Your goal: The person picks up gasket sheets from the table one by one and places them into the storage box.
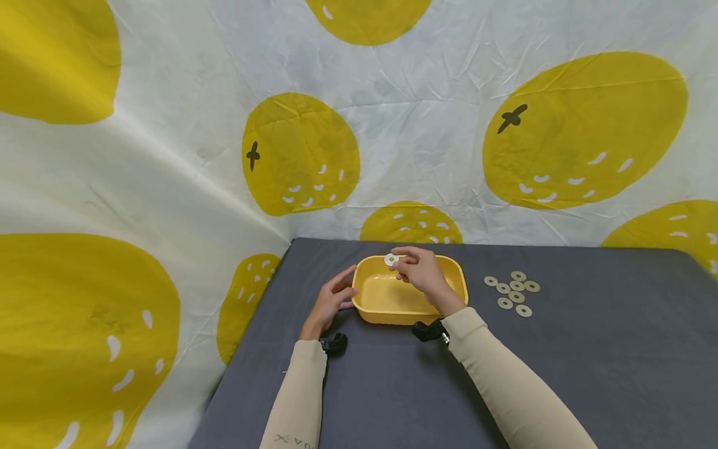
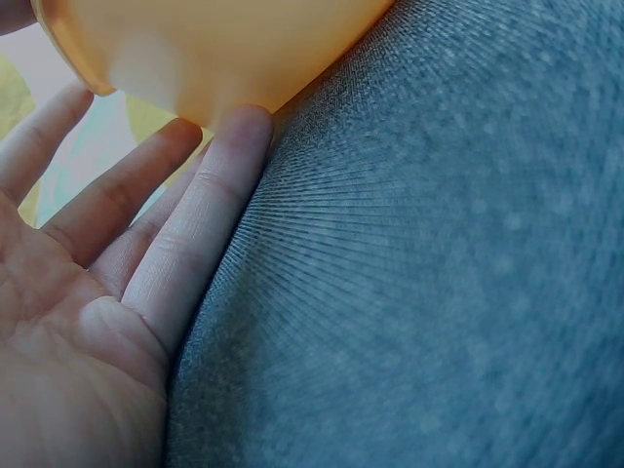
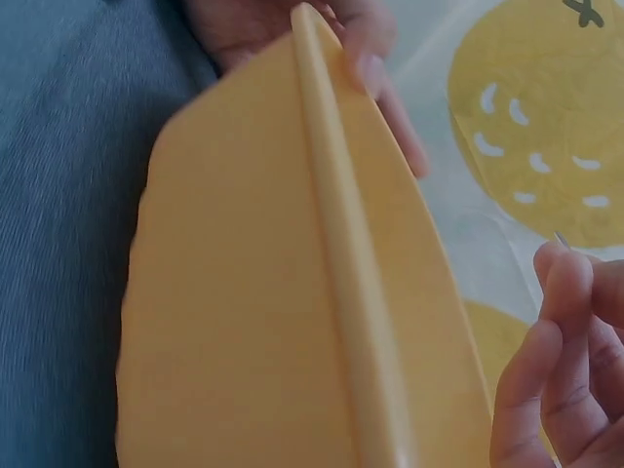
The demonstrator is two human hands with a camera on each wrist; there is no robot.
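Observation:
My left hand (image 1: 331,300) holds the left end of a yellow plastic basin (image 1: 401,319). Its thumb lies over the rim, and its fairly straight fingers (image 2: 210,195) rest along the outer wall. Above the basin's back part, my right hand (image 1: 423,271) pinches a flat metal washer (image 1: 391,260) between thumb and fingertips. Bright light falls on the washer's face in the head view; only a thin edge of it shows at the fingertips (image 3: 565,283) in the right wrist view. The basin's visible inside floor is bare.
Several more washers (image 1: 516,297) lie in a loose cluster on the dark grey tablecloth (image 1: 606,337), right of the basin. A white cloth (image 1: 409,149) printed with big yellow fruit hangs behind the table and along its left side.

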